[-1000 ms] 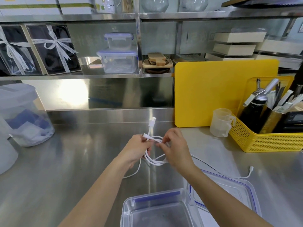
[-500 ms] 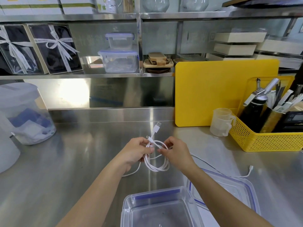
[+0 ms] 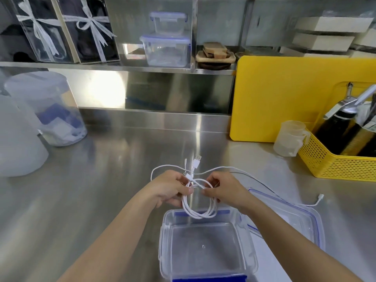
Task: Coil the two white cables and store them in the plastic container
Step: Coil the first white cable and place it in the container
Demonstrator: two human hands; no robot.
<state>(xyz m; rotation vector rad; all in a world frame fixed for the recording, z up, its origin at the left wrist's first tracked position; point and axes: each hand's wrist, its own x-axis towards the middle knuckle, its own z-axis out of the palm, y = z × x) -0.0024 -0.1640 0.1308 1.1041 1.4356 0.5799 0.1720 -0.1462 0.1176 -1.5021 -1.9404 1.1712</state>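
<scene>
Both hands pinch the coiled cable (image 3: 198, 204), left hand (image 3: 171, 189) and right hand (image 3: 221, 190) gripping its top; light, springy, so I judge the crossing the best hold.

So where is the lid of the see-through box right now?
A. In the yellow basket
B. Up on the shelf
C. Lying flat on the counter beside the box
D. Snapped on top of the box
C: the lid lies flat on the steel counter just right of the open, empty box.
</scene>
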